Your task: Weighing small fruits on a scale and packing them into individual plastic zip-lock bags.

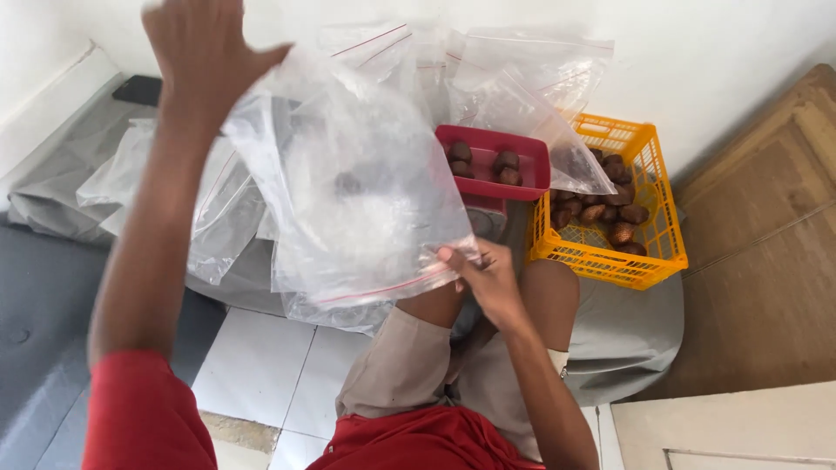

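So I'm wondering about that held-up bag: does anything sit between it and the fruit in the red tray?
Nothing solid shows between them. The bag, pinched by the right hand with the left hand raised at its top, hangs in front of the red tray, partly veiling it; only more empty bags lie beyond.
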